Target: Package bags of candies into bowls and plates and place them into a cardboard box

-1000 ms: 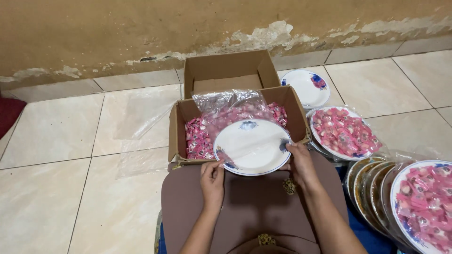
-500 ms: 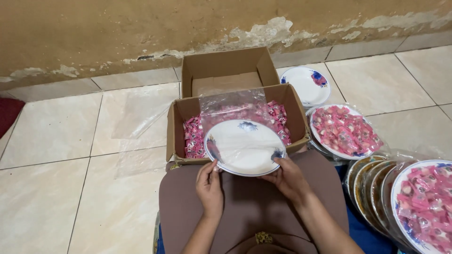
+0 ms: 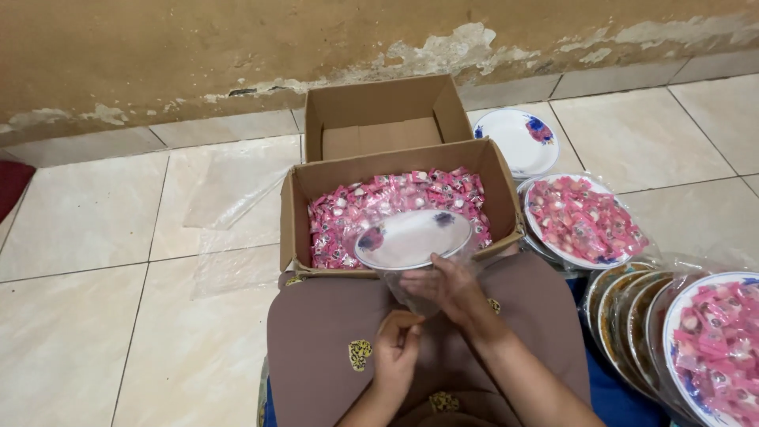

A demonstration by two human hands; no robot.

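My right hand (image 3: 447, 289) grips a white plate (image 3: 411, 236) with small floral prints from underneath, tilted over the near edge of a cardboard box (image 3: 294, 207). The box is filled with pink wrapped candies (image 3: 348, 213). A clear plastic bag (image 3: 411, 299) hangs around the plate's lower side. My left hand (image 3: 395, 348) is below it over my brown-clothed lap (image 3: 316, 332), fingers pinched on the bag's edge.
An empty open cardboard box (image 3: 379, 119) stands behind against the wall. To the right lie an empty flowered plate (image 3: 514, 141), a wrapped plate of candies (image 3: 581, 220) and a stack of wrapped plates (image 3: 680, 324). Clear plastic sheets (image 3: 225, 194) lie on the tiles at left.
The plate has tipped and come down toward my lap, now with clear plastic around it. My left hand let go of its rim and dropped lower; my right hand shifted underneath.
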